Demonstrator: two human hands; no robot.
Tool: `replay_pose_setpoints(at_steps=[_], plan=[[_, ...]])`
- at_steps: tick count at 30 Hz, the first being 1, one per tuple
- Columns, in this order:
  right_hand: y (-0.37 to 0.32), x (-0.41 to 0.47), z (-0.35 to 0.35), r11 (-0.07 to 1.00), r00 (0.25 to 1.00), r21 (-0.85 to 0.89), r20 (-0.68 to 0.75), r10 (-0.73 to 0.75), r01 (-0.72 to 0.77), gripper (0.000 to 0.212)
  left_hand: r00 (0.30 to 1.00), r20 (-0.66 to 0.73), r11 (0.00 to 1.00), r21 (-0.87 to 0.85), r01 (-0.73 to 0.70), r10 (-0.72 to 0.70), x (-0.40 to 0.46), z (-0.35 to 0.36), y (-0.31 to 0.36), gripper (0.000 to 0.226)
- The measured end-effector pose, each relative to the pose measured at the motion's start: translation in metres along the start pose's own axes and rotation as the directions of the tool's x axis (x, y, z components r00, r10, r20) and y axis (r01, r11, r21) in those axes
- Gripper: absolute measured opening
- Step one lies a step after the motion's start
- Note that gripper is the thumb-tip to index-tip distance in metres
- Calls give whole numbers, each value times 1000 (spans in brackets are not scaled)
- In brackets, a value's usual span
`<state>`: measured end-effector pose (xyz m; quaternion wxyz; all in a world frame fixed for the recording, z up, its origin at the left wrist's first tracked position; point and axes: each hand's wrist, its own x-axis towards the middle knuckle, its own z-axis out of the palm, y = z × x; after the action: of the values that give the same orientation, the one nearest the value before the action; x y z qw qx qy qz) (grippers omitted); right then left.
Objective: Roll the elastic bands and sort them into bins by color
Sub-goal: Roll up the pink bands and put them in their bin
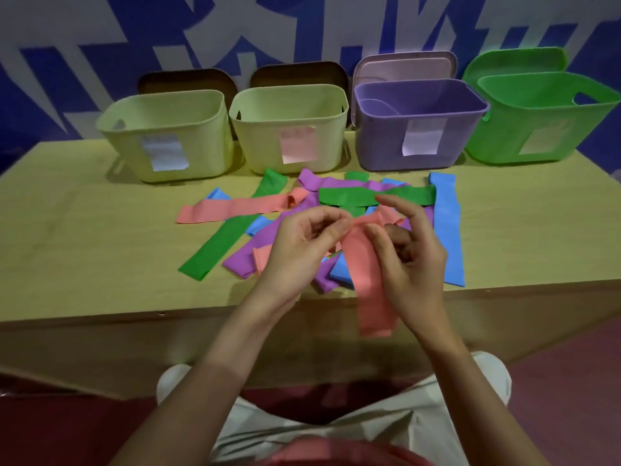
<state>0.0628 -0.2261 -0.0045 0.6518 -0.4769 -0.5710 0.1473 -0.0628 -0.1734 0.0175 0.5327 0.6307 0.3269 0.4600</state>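
Note:
A pink elastic band (pixel 369 280) hangs down over the table's front edge. My left hand (pixel 302 243) pinches its top end at the left. My right hand (pixel 406 250) pinches the same end from the right, its index finger raised. Behind my hands lies a loose pile of flat bands: another pink band (pixel 235 208), a green band (pixel 373 195), a second green band (pixel 215 250), a purple band (pixel 248 253) and a blue band (pixel 448 227). Four bins stand in a row at the back: two pale yellow bins (pixel 168 136) (pixel 290 126), a purple bin (pixel 416 126) and a green bin (pixel 537 119).
The wooden table (pixel 84 230) has bare surface to the left of the pile. Each bin carries a paper label on its front. Lids lean behind the bins against a blue and white wall. My lap shows below the table's front edge.

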Motion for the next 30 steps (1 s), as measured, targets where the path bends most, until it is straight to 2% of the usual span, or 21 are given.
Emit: replay_pose_setpoints(at_steps=[6, 11, 16, 22, 24, 27, 30], plan=[[1, 1, 9, 1000, 1000, -14, 1, 2, -2, 25, 998, -45, 999, -13, 42, -43, -3, -4, -11, 17], [11, 3, 10, 1000, 1000, -29, -29, -7, 6, 27, 999, -8, 995, 85, -45, 46, -6, -4, -11, 28], [20, 4, 12, 999, 999, -32, -40, 4, -5, 16, 996, -43, 993, 86, -76, 80, -5, -7, -18, 11], [19, 7, 13, 998, 998, 50, 47, 40, -43, 14, 990, -110, 990, 120, -76, 90, -2, -7, -23, 14], [19, 8, 13, 995, 997, 77, 63, 55, -59, 21, 988, -138, 993, 96, -61, 75, 0, -7, -25, 13], [19, 9, 14, 998, 994, 57, 100, 36, -42, 31, 982, -172, 994, 80, -68, 81, 2, -8, -29, 18], [22, 8, 14, 999, 992, 31, 122, 14, -18, 25, 981, -164, 992, 94, -85, 99, 1, -8, -28, 22]])
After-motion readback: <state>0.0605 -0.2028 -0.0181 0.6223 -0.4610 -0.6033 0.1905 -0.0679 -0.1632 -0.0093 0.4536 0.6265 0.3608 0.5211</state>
